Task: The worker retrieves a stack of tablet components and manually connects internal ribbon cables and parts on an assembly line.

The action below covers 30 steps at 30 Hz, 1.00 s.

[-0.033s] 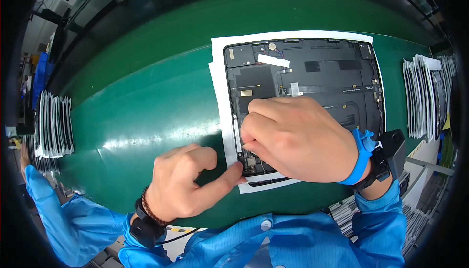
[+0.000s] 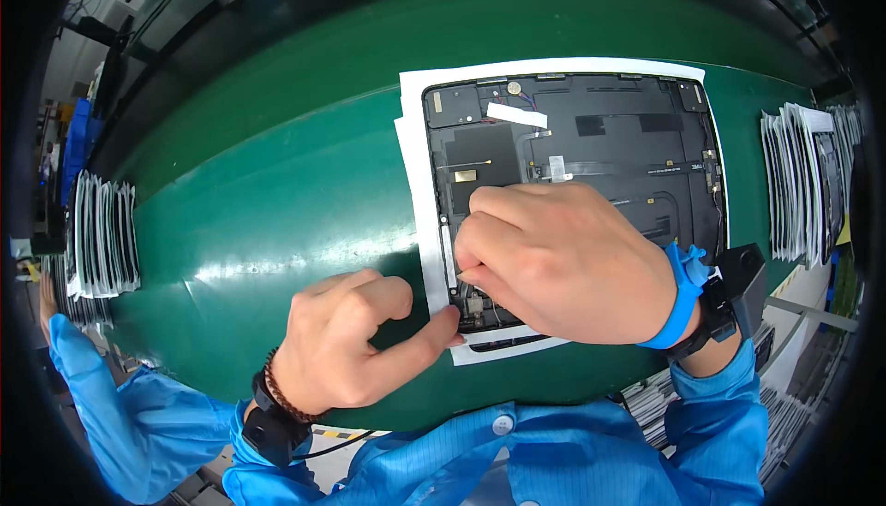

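Observation:
A black tablet back housing (image 2: 591, 100), its inner side up with flat cables and small parts, lies on white sheets (image 2: 415, 165). Over its lower left part, my right hand (image 2: 563, 261) is closed with thumb and index fingertip pinched together. Whatever sits between those fingertips is too small or hidden to make out. My left hand (image 2: 346, 340) rests at the housing's lower left corner, the thumb stretched out to touch the edge there. Its other fingers are curled and apart from the thumb, with nothing visible in them. A white strip (image 2: 517, 116) crosses the housing's upper left area.
The green bench top (image 2: 277, 202) bears everything. Stacks of white-sheeted panels stand upright at the left (image 2: 103, 238) and right (image 2: 794, 183). Another person's blue sleeve (image 2: 101, 404) reaches in at the lower left. A black cable (image 2: 341, 446) runs from my left wrist.

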{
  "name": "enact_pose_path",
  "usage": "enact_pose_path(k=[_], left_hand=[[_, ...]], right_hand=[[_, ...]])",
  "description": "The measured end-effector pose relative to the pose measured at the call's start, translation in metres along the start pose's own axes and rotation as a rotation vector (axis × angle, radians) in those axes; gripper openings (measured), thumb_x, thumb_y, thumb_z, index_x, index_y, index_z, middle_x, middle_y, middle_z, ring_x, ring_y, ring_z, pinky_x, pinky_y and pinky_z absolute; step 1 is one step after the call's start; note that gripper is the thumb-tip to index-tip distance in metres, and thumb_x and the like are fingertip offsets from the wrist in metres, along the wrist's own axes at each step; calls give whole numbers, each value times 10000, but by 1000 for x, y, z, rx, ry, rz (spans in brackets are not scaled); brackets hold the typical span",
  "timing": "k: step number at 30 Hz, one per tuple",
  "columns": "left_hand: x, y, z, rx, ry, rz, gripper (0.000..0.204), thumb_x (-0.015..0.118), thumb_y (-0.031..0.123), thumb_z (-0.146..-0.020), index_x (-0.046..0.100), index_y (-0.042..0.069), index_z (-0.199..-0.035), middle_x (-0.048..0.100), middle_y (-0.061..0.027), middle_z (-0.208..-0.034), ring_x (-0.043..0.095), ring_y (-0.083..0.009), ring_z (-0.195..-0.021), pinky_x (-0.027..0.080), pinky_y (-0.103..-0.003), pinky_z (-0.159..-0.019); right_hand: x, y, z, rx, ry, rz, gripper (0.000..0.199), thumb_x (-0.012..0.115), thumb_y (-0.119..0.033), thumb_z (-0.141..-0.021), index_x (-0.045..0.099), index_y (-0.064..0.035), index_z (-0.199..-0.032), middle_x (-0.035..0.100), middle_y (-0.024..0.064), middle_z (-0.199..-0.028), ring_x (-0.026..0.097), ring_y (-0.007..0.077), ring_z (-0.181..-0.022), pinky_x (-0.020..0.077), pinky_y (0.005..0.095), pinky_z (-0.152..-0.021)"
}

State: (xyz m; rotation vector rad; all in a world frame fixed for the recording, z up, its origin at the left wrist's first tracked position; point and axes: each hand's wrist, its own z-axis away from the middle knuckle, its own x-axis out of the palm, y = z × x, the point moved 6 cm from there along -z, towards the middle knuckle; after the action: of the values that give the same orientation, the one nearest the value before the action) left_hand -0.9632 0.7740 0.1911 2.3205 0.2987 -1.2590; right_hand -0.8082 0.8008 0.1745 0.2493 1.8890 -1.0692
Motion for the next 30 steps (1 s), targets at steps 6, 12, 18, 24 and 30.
enact_pose_path(k=[6,12,18,24,30], left_hand=[[3,-5,-6,83,-47,77,257,842,60,-609,759,144,-837,459,-47,-900,482,-147,-576,376,-284,-416],[7,-10,-9,105,-42,120,366,872,84,-506,812,177,-855,399,-22,-766,444,-151,-546,267,-270,-425],[7,-11,-9,211,-16,20,300,811,125,-546,770,135,-843,406,-5,-806,441,-136,-590,327,-264,-427],[7,-8,-12,289,22,-49,360,796,239,-485,787,154,-834,298,40,-666,401,-116,-549,251,-260,-416],[4,-9,-13,282,-4,30,278,767,15,-581,736,85,-848,472,-19,-931,443,-135,-656,397,-245,-437]], right_hand=[[0,-2,-2,-45,-40,10,150,677,-61,-730,561,17,-785,570,123,-800,653,283,-727,541,390,-602],[0,-2,-2,-35,-44,15,159,685,-61,-721,556,9,-782,562,122,-796,642,287,-716,532,392,-594],[1,-1,-2,-35,-34,4,166,687,-60,-723,556,13,-795,565,121,-797,643,290,-722,534,394,-601],[1,2,-2,23,-13,-24,182,738,-34,-782,569,-50,-849,554,76,-782,621,290,-707,494,411,-588],[1,1,-1,5,-4,-18,175,735,-46,-794,569,-53,-846,554,79,-781,620,294,-705,491,409,-585]])
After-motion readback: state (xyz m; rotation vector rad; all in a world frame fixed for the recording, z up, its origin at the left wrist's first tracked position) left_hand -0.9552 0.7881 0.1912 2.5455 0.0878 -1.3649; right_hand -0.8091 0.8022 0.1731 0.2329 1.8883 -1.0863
